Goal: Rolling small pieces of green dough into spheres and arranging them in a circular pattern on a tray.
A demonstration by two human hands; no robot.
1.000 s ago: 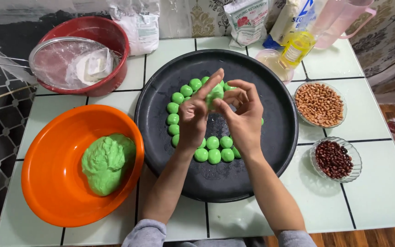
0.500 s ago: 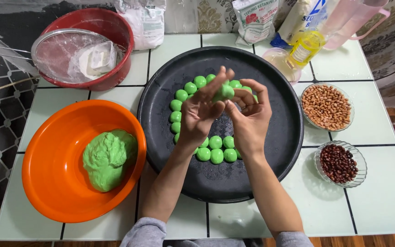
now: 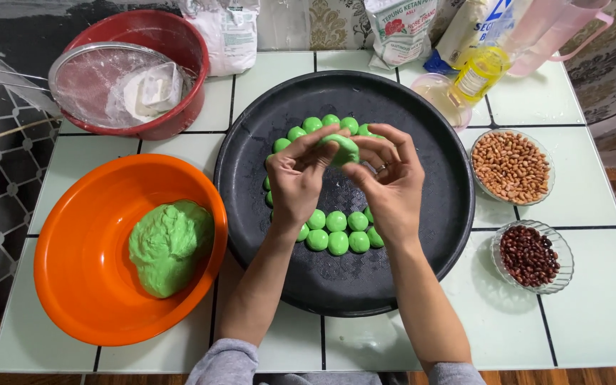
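Pinching green dough piece [image 3: 341, 148], both hands

A single head-worn camera looks almost straight down on the round black tray [image 3: 422, 285], which sits in the middle of the view. It is near enough that the forearms enter from the bottom edge below the tray, with the tiled table [image 3: 607, 314] filling the view around it.

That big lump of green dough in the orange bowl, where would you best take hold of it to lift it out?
Probably from above, fingers closing on the two long sides of the soft green dough lump. It lies low against the right inner wall of the round orange plastic bowl, whose rim blocks a sideways approach. The mound is soft, so a wide, scooping hold near its base seems safer than a pinch.
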